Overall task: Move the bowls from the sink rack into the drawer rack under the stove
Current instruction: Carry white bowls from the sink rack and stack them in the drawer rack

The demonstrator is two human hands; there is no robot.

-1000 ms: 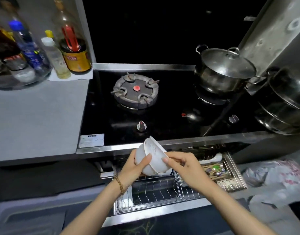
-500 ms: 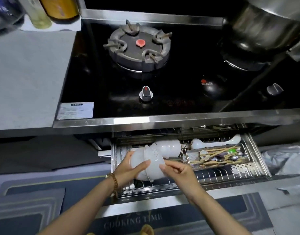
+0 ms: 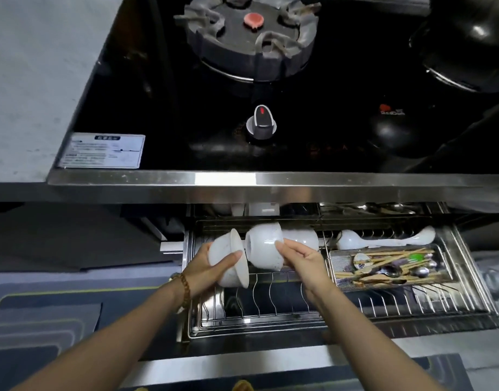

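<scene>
The drawer rack (image 3: 271, 320) stands pulled out beneath the stove (image 3: 271, 136). Right of the right hand's (image 3: 304, 259) fingers lie a cutlery tray (image 3: 389, 268) and white ladle (image 3: 383, 239). Both hands grip one white bowl each, tipped on their sides: the left hand (image 3: 206, 268) holds the near bowl (image 3: 228, 261), mouth rightward; the second bowl (image 3: 264, 245) touches a racked bowl (image 3: 302, 238) behind it.

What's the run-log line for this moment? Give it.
phase: racking | left hand: holds flared bowl | right hand: holds second bowl | drawer rack: open
</scene>
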